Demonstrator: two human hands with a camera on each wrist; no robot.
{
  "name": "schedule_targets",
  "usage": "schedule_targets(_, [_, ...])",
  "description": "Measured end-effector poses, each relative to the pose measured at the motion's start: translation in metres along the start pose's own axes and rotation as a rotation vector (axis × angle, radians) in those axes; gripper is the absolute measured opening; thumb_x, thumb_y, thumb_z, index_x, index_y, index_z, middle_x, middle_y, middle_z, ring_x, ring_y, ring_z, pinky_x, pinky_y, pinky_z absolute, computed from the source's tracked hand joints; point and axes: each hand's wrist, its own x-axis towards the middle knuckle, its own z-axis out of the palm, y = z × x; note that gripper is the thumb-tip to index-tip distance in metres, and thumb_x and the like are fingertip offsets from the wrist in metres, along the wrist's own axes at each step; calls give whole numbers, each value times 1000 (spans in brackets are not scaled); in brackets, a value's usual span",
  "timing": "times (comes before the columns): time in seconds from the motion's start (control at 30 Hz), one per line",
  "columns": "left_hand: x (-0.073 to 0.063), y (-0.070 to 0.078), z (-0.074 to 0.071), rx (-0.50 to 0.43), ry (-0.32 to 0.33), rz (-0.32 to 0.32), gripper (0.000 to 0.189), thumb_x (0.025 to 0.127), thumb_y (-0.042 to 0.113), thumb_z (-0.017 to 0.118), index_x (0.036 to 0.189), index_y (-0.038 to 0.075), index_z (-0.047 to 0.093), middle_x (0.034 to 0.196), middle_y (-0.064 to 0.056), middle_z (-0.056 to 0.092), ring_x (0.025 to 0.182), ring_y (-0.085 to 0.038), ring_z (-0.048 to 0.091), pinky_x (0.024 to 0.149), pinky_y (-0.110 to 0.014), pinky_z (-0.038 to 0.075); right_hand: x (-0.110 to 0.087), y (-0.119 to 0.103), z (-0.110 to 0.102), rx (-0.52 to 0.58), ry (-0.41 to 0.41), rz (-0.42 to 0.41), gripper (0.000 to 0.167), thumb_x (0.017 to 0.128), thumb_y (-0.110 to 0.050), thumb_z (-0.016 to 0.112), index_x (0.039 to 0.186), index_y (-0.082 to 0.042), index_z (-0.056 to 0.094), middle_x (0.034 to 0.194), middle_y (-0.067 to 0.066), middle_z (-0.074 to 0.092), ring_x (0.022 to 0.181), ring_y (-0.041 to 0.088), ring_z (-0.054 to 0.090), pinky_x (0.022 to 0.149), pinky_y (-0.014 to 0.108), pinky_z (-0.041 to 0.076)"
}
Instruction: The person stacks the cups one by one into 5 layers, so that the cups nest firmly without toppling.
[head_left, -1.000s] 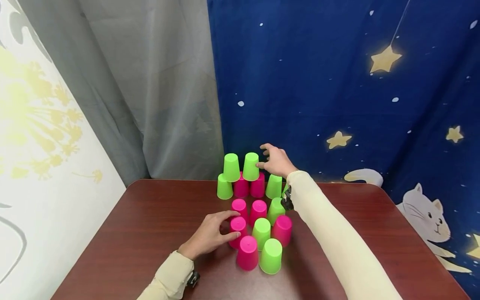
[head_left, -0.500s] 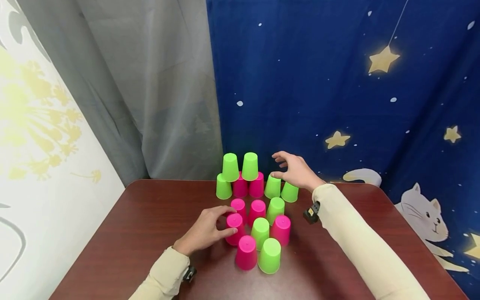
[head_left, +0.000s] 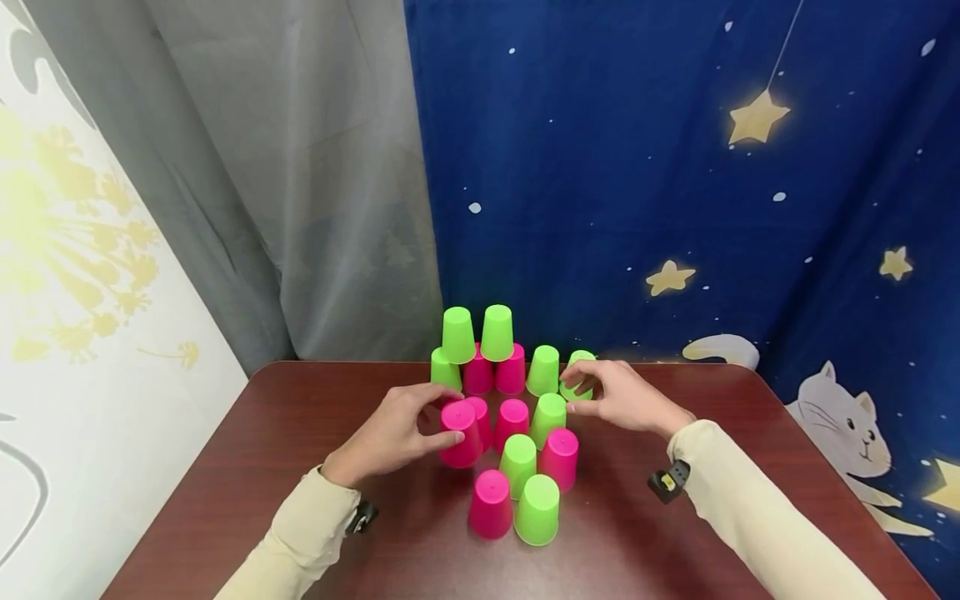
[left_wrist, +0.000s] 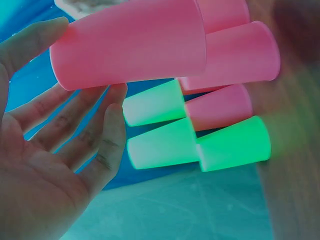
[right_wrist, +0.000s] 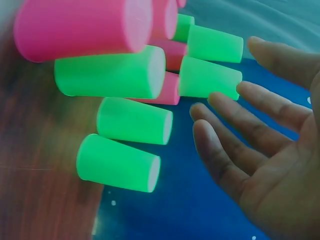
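Observation:
My left hand (head_left: 386,433) holds a pink cup (head_left: 461,435) upside down between thumb and fingers, raised off the table. In the left wrist view that pink cup (left_wrist: 130,45) fills the top, with the fingers around its closed end. My right hand (head_left: 626,396) holds nothing; its bent fingers hang in front of the rightmost green cup (head_left: 581,357), and I cannot tell if they touch it. The right wrist view shows the right hand (right_wrist: 270,135) with fingers spread, apart from the green cups (right_wrist: 120,162). Two green cups (head_left: 497,333) stand on the back row's left cups.
Several upside-down cups stand about the held one: pink (head_left: 512,425) and green (head_left: 550,417) in a middle row, then a green cup (head_left: 518,465) and a pink cup (head_left: 559,458), then two in front, pink (head_left: 491,504) and green (head_left: 537,510). Curtains hang behind the brown table (head_left: 315,400).
My left hand has lifted the pink cup from its row and moved it slightly back and left. My right hand has come away from the upper green cups, moving right and down.

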Motion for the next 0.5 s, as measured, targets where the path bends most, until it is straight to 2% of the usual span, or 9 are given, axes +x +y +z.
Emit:
schedule_targets(0.1, [6,5,-6,6,-6,12,48,80,27,85,122,15,65,108,5,71,92,-9,68,78,-28,61,-9,5,6,19,-24,-18,35,86,-19,79,117,-7,67,106,4,73,94,14,69,82,26,58])
schedule_targets(0.27, [18,11,-10,34,-3,16,50,78,25,86,122,15,66,109,4,71,97,-10,68,79,-29,61,-19,12,18,58,-45,-30,34,87,-16,78,116,-4,66,106,9,74,95,15,70,83,33,60])
schedule_targets(0.5, [36,17,-12,31,-9,21,44,80,27,84,120,17,67,107,6,71,95,-8,67,78,-24,59,-27,17,37,56,-48,-40,35,86,-22,80,114,-6,67,102,3,73,93,17,70,82,38,61])
